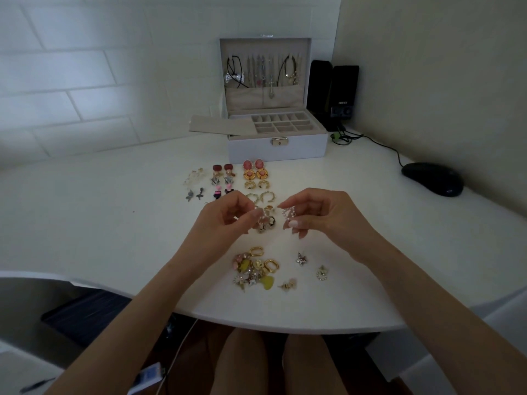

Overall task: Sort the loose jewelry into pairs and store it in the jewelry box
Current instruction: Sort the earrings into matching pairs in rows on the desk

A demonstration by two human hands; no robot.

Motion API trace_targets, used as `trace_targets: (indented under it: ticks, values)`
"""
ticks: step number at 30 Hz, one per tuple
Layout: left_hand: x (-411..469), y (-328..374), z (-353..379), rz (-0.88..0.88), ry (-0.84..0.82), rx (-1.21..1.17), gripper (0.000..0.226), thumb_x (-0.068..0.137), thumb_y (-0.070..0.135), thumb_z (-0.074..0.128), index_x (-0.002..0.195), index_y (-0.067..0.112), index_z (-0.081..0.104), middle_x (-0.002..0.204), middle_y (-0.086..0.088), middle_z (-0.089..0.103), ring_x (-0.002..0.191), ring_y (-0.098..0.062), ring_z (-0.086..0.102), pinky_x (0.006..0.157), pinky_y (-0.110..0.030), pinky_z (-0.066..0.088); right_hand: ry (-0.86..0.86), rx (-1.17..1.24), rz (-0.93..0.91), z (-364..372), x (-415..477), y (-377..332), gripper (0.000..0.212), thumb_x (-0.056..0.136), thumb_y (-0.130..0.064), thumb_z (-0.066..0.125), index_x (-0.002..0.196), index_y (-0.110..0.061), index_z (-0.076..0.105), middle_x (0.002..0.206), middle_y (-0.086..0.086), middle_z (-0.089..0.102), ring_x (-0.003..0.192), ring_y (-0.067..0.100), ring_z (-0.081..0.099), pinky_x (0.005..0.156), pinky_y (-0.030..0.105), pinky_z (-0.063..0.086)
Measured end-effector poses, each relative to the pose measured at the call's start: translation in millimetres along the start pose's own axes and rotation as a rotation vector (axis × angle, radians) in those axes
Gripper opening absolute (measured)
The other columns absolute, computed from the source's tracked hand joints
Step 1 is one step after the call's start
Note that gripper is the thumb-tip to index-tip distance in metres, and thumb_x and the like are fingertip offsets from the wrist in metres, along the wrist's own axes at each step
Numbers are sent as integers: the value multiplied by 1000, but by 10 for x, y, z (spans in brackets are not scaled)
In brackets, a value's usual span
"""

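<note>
The right hand [313, 212] pinches a pearl earring [288, 214] between thumb and forefinger; its other fingers are loosely curled. The left hand [225, 216] pinches a second small piece [256, 214] in the same way. The fingers hide most of this piece, which appears to be a matching pearl earring. Both hands are raised over the middle of the desk [114, 223], near each other but apart.

Under the hands a few pieces lie on the desk, among them a dark cameo [270, 222]. Toward the front edge lies the loose pile [256, 269]: gold oval hoops, yellow-green hearts, and pink and silver pieces, touching and overlapping. To the right of the pile, each apart from it, lie a silver star [301, 259], a small round piece [322, 273] and a small gold piece [288, 285].

Between the hands and the jewelry box [278, 145] the sorted pairs [253, 174] lie in columns, two like pieces side by side in each row.

The jewelry box stands at the back edge of the desk. Its lid is upright, with necklaces [265, 69] hanging inside it. The top tray [281, 124] is divided into small compartments. A flat grey panel [211, 125] juts out over the left side of the box.

In the back right corner stand two black speakers [339, 92]. A black mouse [432, 178] rests near the right edge, its cable running back toward the speakers.
</note>
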State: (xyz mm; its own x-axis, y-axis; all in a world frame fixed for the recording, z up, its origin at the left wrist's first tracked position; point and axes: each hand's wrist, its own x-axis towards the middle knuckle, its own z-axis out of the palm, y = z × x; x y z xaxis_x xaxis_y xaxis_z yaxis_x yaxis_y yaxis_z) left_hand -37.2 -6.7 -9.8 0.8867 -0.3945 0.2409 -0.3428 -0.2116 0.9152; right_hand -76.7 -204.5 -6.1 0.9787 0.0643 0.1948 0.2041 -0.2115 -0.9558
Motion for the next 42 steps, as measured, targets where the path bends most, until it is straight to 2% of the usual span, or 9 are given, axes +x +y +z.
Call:
trace_targets:
  ticks: [6, 10, 14, 19, 23, 25, 34, 39, 42]
  values:
    - [-16, 89, 37, 36, -28, -44, 15, 82, 13, 65, 86, -1, 59, 76, -12, 67, 63, -12, 60, 57, -19, 49, 3, 31, -7, 11, -12, -43, 28, 74, 9, 70, 98, -4, 63, 83, 30, 66, 66, 21, 64, 60, 24, 53]
    - [-15, 127, 72, 11, -44, -115, 18, 81, 8, 65, 87, -4, 53, 73, -21, 67, 55, -18, 62, 49, -21, 49, 19, 47, -6, 20, -23, -44, 22, 73, 6, 72, 90, -4, 63, 80, 22, 68, 65, 20, 62, 59, 23, 52]
    - [-2, 116, 72, 0, -48, -107, 12, 82, 7, 65, 88, 2, 56, 74, -10, 69, 57, -15, 63, 49, -20, 49, 21, -3, -2, 11, -29, -48, 20, 72, 3, 74, 86, -8, 63, 77, 9, 69, 70, 16, 62, 65, 20, 50]
    - [-1, 44, 49, 45, 20, 154, 9, 83, 20, 66, 82, 16, 58, 73, 2, 70, 59, -5, 59, 56, -13, 45, 22, 2, 6, -1, -17, -25, 19, 75, 4, 71, 92, -6, 69, 75, 6, 71, 70, 13, 66, 64, 17, 49]
    - [-15, -71, 55, 106, 48, 526, 12, 85, 30, 63, 80, 25, 53, 73, 11, 64, 66, -4, 58, 60, -20, 46, 18, -37, 9, -4, -13, -14, 16, 81, 1, 66, 95, -5, 72, 75, 8, 69, 62, 8, 62, 59, 17, 49]
    - [-25, -112, 53, 101, 38, 582, 12, 86, 31, 63, 81, 26, 52, 74, 13, 62, 66, 0, 56, 59, -18, 41, 9, -56, 9, -4, -13, -7, 17, 82, 2, 65, 95, -6, 72, 77, 4, 68, 63, 9, 62, 60, 17, 50]
    - [-106, -15, 72, 105, -132, 429, 14, 86, 26, 63, 78, 27, 52, 72, 13, 69, 64, 6, 63, 58, -8, 46, 1, -100, 27, 3, -22, -10, 20, 75, 3, 71, 88, -13, 73, 73, 3, 62, 73, 14, 59, 74, 21, 51]
    - [-135, 28, 73, 93, -188, 357, 12, 86, 24, 63, 81, 19, 54, 71, 8, 72, 64, 0, 66, 65, -18, 53, 0, -95, 65, 11, -15, -3, 18, 72, 4, 74, 84, -9, 72, 68, 1, 64, 64, 9, 58, 64, 15, 49]
    - [-108, 16, 76, 95, -141, 385, 11, 85, 25, 65, 78, 22, 55, 72, 10, 68, 68, 1, 63, 63, -14, 50, 11, -112, 63, 3, -17, -3, 15, 71, 4, 75, 82, -7, 72, 69, -5, 64, 58, 1, 58, 62, 11, 46]
